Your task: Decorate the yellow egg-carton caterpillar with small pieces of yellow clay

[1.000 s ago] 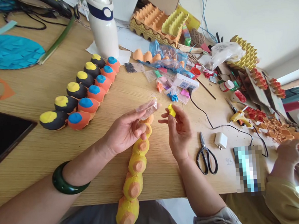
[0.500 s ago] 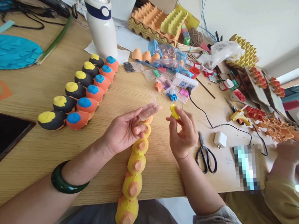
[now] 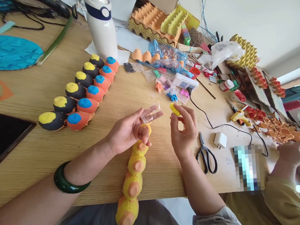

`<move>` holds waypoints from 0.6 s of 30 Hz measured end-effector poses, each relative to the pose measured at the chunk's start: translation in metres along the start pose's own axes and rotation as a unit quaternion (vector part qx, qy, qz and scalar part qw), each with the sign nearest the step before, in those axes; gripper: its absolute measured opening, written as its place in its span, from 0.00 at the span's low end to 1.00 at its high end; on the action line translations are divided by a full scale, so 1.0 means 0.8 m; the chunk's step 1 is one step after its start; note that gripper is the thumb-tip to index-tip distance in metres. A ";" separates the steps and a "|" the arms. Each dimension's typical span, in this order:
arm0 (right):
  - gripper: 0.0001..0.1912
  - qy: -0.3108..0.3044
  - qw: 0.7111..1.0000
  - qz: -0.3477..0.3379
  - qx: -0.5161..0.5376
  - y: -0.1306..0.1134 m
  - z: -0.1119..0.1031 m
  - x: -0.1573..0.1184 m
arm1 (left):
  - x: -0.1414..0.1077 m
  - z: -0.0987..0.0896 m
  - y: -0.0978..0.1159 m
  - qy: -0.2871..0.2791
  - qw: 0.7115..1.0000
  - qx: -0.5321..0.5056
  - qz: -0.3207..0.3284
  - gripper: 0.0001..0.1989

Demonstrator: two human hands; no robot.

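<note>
**Soft clay, a thin packet and a strip hanging over the edge**

A cluttered wooden table [image 3: 155, 184] fills the view, with a co-worker's hand [image 3: 291, 154] among orange carton scraps [image 3: 277, 132] at the far right. Two rows of painted egg-carton cups lie at the left: a black row [image 3: 75, 91] capped in yellow and an orange row [image 3: 92, 94] capped in blue. Nearest the person, a yellow egg-carton strip [image 3: 135, 175] with orange tips runs toward the body, its near end past the table edge, so a nudge from the forearm could tip it off.

Its far end lies just under the left hand [image 3: 127, 131], whose upper fingers are extended and whose lower fingers curl inward. A clear plastic packet [image 3: 150, 114] sits pinched at the fingertips, though the exact grip is partly hidden. A thin packet held this lightly could slip, and the curled fingers are close enough to knock the strip.

The right hand [image 3: 184, 132] is curled, its thumb and forefinger pinching a small piece of yellow modelling clay [image 3: 174, 109]. Squeezed too hard, soft clay could deform or stick to the skin. Closed black-handled scissors [image 3: 206, 156] lie just right of the right forearm, where a careless movement could catch them.
</note>
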State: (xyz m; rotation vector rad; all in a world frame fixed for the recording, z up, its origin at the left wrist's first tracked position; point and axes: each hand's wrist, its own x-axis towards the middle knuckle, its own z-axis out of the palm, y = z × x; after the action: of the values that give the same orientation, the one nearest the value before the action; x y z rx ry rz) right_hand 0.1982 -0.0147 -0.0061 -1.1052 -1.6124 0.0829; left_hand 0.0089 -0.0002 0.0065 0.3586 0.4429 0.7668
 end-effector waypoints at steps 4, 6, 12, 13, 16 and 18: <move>0.19 -0.031 0.998 0.028 0.039 -0.004 0.002 -0.004 | -0.001 0.001 0.003 0.019 1.000 -0.017 0.017 0.21; 0.19 -0.037 0.998 0.015 0.040 -0.007 0.004 -0.005 | -0.001 0.001 0.005 0.033 0.999 -0.029 0.024 0.21; 0.20 -0.062 0.994 -0.086 -0.027 -0.012 0.006 -0.008 | -0.004 0.007 0.008 0.002 0.997 -0.079 0.007 0.25; 0.21 -0.067 0.989 -0.119 -0.047 -0.012 0.007 -0.009 | -0.004 0.008 0.008 -0.002 0.996 -0.087 0.004 0.26; 0.24 -0.091 0.974 -0.191 -0.084 -0.009 0.008 -0.010 | -0.005 0.009 0.008 -0.013 0.995 -0.100 -0.012 0.27; 0.24 -0.086 0.972 -0.199 -0.087 -0.009 0.007 -0.009 | -0.005 0.007 0.008 -0.015 0.995 -0.101 -0.014 0.27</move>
State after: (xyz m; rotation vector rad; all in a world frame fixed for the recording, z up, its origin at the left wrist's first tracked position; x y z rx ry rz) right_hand 0.1888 -0.0209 -0.0091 -0.9025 -1.9996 -0.2372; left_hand 0.0058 0.0001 0.0152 0.1740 0.3377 0.7697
